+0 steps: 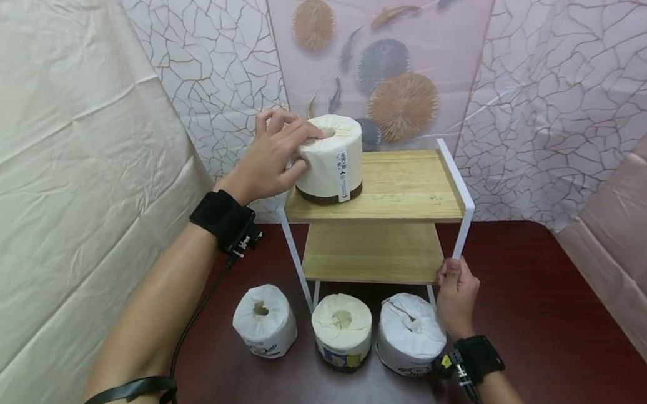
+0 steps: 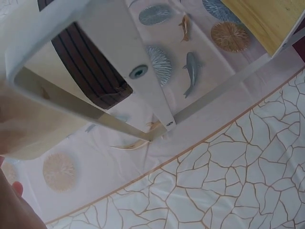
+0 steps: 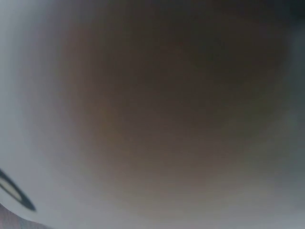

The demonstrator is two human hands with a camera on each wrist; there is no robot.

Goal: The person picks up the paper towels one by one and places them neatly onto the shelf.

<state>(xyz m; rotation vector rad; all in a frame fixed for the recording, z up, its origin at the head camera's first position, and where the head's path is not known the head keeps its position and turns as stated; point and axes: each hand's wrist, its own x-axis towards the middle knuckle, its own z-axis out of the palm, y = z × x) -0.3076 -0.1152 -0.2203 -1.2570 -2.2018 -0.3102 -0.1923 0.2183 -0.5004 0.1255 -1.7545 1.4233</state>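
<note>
A wrapped toilet roll [image 1: 329, 164] with a brown band at its base stands upright at the left end of the top board of a small two-tier wooden shelf [image 1: 406, 180]. My left hand [image 1: 277, 152] holds this roll from its left side, fingers over the top near the core hole and thumb against the side. In the left wrist view the roll [image 2: 90, 67] shows behind the white side frame [image 2: 119, 52]. My right hand [image 1: 457, 293] grips the shelf's white front right leg. A pale blurred surface fills most of the right wrist view, hiding that hand there.
Three more wrapped toilet rolls stand on the dark red table [image 1: 534, 312] before the shelf: a left one [image 1: 264, 325], a middle one [image 1: 342, 335] and a right one [image 1: 410, 337] near my right wrist. Patterned cloth [image 1: 212, 66] hangs behind; pale cloth [image 1: 63, 182] borders the left.
</note>
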